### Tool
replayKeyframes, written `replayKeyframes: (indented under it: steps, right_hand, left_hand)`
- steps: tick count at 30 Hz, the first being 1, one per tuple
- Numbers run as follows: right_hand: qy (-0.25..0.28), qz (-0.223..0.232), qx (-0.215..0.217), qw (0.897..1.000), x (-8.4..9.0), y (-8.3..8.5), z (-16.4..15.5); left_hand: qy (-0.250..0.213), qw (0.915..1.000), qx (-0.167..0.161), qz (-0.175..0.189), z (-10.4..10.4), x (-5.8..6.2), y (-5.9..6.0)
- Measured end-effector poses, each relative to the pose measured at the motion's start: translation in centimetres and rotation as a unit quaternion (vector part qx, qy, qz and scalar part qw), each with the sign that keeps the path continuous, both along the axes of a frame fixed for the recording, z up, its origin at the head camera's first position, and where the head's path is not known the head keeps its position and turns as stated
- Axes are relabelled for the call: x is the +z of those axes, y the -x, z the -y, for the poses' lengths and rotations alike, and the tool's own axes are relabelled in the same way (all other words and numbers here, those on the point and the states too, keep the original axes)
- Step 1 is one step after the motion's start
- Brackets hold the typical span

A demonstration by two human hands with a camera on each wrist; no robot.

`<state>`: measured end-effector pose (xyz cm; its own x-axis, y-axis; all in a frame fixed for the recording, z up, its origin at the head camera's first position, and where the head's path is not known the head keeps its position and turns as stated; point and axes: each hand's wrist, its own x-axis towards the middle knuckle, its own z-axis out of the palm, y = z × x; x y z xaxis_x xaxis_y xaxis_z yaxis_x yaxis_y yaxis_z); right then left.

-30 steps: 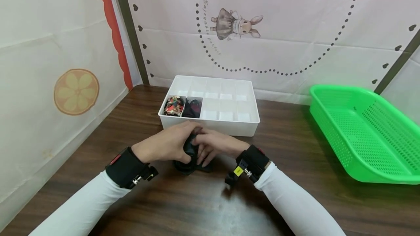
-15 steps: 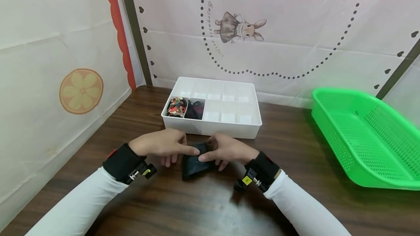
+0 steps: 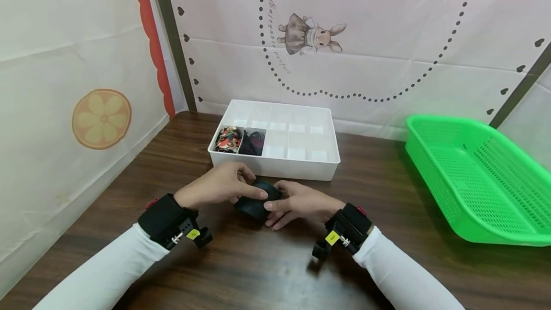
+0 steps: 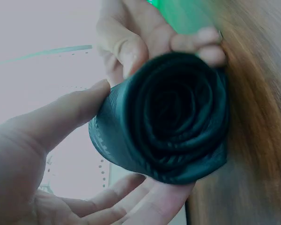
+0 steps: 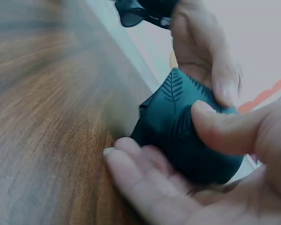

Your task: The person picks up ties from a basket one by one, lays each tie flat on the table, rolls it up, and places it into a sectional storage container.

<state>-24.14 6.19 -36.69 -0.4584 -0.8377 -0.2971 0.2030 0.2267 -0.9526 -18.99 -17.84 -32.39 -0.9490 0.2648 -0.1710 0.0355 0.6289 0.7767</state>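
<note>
Both hands hold a rolled dark green cloth [image 3: 254, 208] low over the table, just in front of the white divided box. Its spiral end [image 4: 175, 110] faces the left wrist camera. A leaf pattern and a pointed corner show on the cloth [image 5: 175, 122] in the right wrist view. My left hand [image 3: 217, 186] grips the roll from the left, thumb on one side and fingers beneath. From the right, my right hand [image 3: 301, 204] holds it too, its thumb pressing the patterned surface and its fingers underneath, close to the tabletop.
Behind the hands, the white divided box [image 3: 280, 160] has a multicoloured patterned bundle [image 3: 228, 139] and a dark bundle [image 3: 252, 142] in its two front-left compartments. A green plastic basket [image 3: 435, 176] stands at the right. Patterned sheets [image 3: 374, 23] hang behind and on the left.
The cloth was bunched between both hands, then showed a broad flat face; now it is a compact roll tilted in both hands. The right hand has shifted slightly rightward.
</note>
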Motion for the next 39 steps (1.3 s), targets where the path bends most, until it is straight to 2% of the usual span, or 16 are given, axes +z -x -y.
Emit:
replayKeyframes:
  steps: [4, 8, 11, 13, 16, 20, 23, 25, 27, 30, 32, 34, 37, 39]
  right_hand:
    - [0.044, 0.029, -0.006, 0.999, -0.6, 0.3, 0.0]
    - [0.088, 0.041, -0.018, 0.995, -1.0, 0.3, 0.1]
    - [0.124, 0.038, -0.036, 0.991, -1.3, 0.3, 0.0]
    - [0.146, 0.025, -0.049, 0.988, -1.3, 0.3, -0.1]
    - [0.171, -0.012, -0.064, 0.983, -0.4, 0.7, -0.4]
    - [0.208, -0.052, -0.088, 0.973, 1.7, 1.8, -0.6]
    - [0.230, -0.063, -0.124, 0.963, 3.2, 3.1, -0.6]
    - [0.227, -0.070, -0.154, 0.959, 3.9, 4.0, -0.6]
    - [0.198, -0.088, -0.193, 0.957, 4.4, 4.8, -0.6]
    - [0.128, -0.132, -0.247, 0.951, 4.7, 5.5, -0.8]
    - [0.084, -0.166, -0.276, 0.943, 4.7, 5.9, -1.0]
    - [0.060, -0.190, -0.299, 0.933, 4.7, 6.2, -1.1]
    - [0.039, -0.206, -0.321, 0.924, 4.7, 6.6, -1.2]
    - [0.028, -0.209, -0.328, 0.921, 4.7, 6.8, -1.2]
  left_hand:
    - [-0.016, 0.9998, -0.013, 0.001, 0.2, 0.2, 0.2]
    - [-0.035, 0.9989, -0.013, 0.029, 0.3, -0.3, 0.6]
    - [-0.068, 0.9966, -0.007, 0.046, 0.0, -0.4, 0.8]
    - [-0.086, 0.9952, -0.010, 0.046, -0.2, 0.0, 0.8]
    - [-0.103, 0.9943, -0.010, 0.029, -0.4, 1.5, 0.6]
    - [-0.143, 0.9892, 0.030, 0.010, -1.2, 3.6, 1.1]
    - [-0.179, 0.9798, 0.088, -0.010, -2.3, 4.7, 2.5]
    - [-0.185, 0.9745, 0.122, -0.036, -3.1, 5.0, 3.7]
    - [-0.164, 0.9710, 0.160, -0.067, -3.8, 4.9, 4.9]
    - [-0.083, 0.9673, 0.202, -0.129, -4.7, 4.4, 6.5]
    - [-0.015, 0.9587, 0.223, -0.176, -5.2, 3.9, 7.4]
    - [0.036, 0.9458, 0.238, -0.218, -5.6, 3.3, 8.2]
    - [0.082, 0.9329, 0.250, -0.246, -6.1, 2.4, 9.0]
    - [0.114, 0.9306, 0.247, -0.244, -6.3, 1.8, 9.3]
